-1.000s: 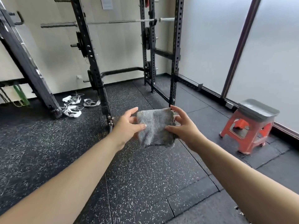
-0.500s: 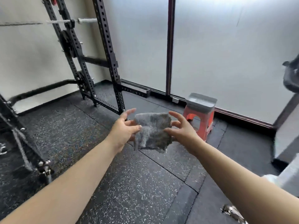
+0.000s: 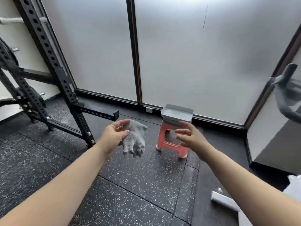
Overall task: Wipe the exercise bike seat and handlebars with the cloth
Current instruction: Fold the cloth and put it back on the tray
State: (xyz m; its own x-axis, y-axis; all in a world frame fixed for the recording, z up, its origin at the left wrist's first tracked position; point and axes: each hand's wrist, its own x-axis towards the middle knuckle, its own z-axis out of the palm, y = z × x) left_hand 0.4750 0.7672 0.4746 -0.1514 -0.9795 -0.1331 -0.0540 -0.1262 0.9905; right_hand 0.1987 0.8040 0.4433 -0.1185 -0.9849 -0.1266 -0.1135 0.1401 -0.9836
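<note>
My left hand (image 3: 114, 136) grips a grey terry cloth (image 3: 135, 141) that hangs crumpled from its fingers, above the speckled rubber floor. My right hand (image 3: 189, 136) is apart from the cloth, to its right, fingers spread and holding nothing. At the far right edge a grey curved handlebar (image 3: 285, 95) of the exercise bike shows, blurred and cut off by the frame. White parts of the bike's base (image 3: 228, 201) appear at the bottom right. The seat is out of view.
A red plastic stool with a grey top (image 3: 175, 128) stands just beyond my right hand, near the frosted glass wall (image 3: 195, 54). A black perforated steel rack (image 3: 53, 66) with a foot beam (image 3: 97, 111) fills the left.
The view has swung right, bringing the handlebar in. My right hand has let go of the cloth and moved right; the cloth now hangs from my left hand alone.
</note>
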